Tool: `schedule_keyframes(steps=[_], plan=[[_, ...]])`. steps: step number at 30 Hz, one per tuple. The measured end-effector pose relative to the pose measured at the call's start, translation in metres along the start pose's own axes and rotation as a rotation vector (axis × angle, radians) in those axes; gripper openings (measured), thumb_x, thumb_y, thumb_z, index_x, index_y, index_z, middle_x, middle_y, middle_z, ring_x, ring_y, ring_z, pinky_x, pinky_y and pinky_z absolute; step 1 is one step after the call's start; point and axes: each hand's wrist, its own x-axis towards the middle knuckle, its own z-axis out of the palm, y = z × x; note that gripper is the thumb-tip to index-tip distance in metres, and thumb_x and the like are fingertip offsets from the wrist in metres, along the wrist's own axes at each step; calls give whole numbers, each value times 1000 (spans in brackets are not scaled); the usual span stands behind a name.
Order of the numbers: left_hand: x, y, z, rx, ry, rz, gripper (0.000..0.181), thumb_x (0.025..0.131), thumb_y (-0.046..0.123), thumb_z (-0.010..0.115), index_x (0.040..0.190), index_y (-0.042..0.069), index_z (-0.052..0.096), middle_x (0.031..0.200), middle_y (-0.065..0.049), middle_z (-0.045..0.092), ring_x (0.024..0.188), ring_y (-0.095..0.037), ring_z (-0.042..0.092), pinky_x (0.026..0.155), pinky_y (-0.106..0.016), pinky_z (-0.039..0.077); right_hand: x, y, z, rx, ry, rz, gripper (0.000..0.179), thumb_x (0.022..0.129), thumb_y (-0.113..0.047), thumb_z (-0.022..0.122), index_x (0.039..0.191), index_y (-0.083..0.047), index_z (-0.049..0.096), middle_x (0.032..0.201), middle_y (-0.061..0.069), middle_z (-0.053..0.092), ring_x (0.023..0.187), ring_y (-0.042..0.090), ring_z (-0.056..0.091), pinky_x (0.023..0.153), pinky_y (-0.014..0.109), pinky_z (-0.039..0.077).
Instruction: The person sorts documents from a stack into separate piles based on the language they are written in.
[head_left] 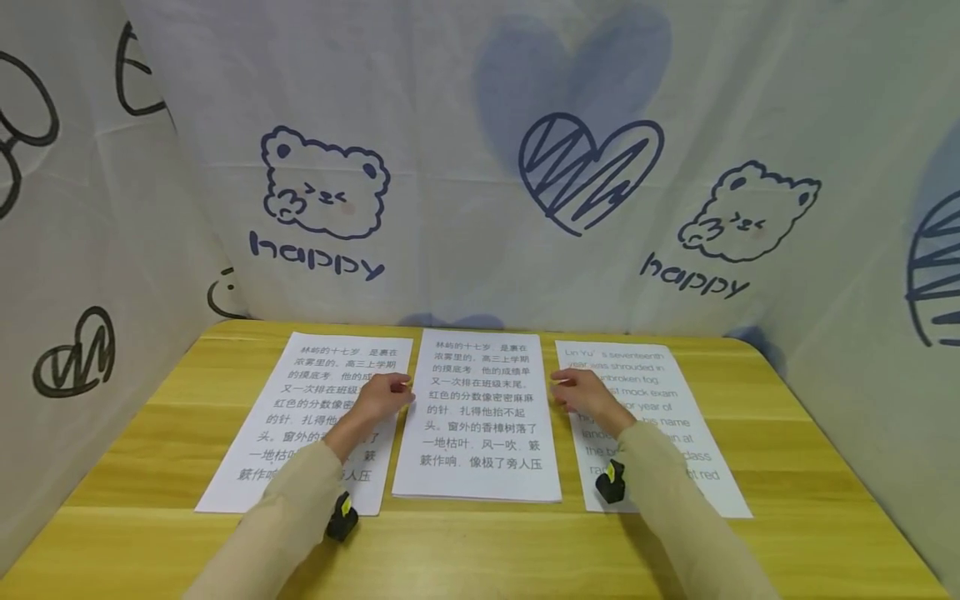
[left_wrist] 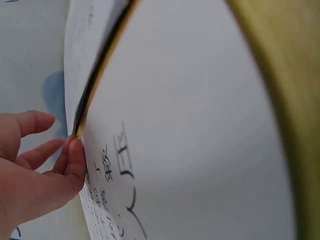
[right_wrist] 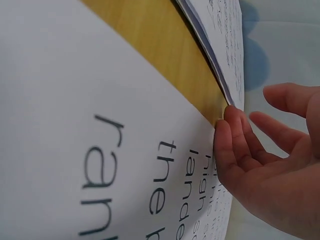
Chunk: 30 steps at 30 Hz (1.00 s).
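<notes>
A stack of printed sheets [head_left: 480,425] with Chinese text lies in the middle, its thick side edge showing in the right wrist view. My left hand [head_left: 381,400] has its fingertips right at the stack's left edge, over the left sheet [head_left: 315,375], also in Chinese. At the opposite edge is my right hand [head_left: 588,396], fingertips close to the stack's side and above the right sheet [head_left: 675,392], printed in English. Both hands have loosely bent fingers, thumbs apart from them; nothing is gripped. Forearms and hands hide parts of the two outer sheets' text.
All the paper lies on a yellow wood-grain table [head_left: 480,550] with rounded far corners. A white curtain [head_left: 450,208] with bear and heart drawings hangs behind it and at both sides. Small black devices sit at the left wrist [head_left: 342,518] and right wrist [head_left: 611,483].
</notes>
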Motion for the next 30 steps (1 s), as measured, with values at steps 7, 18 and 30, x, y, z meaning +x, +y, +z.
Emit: schedule_keyframes(steps=[7, 18, 30], plan=[[3, 1, 0, 95, -29, 9, 51, 92, 8, 58, 138, -10, 43, 113, -19, 58, 99, -26, 56, 89, -37, 47, 2, 3, 3, -64, -6, -1, 44, 95, -18, 57, 134, 2, 53, 112, 14, 64, 92, 23, 60, 87, 37, 48], [7, 8, 3, 166, -52, -9, 37, 92, 13, 57, 122, -8, 58, 83, -9, 54, 72, -17, 48, 67, -28, 41, -2, 1, 4, -118, -39, -47, 45, 94, -16, 59, 134, 4, 52, 122, 18, 59, 96, 24, 57, 89, 39, 47], [5, 10, 3, 168, -66, -2, 32, 92, 13, 56, 116, -9, 61, 92, -13, 59, 79, -20, 53, 72, -30, 46, 0, 0, 6, -189, -46, -76, 49, 92, -16, 58, 136, 7, 50, 134, 23, 52, 118, 33, 50, 104, 47, 37]])
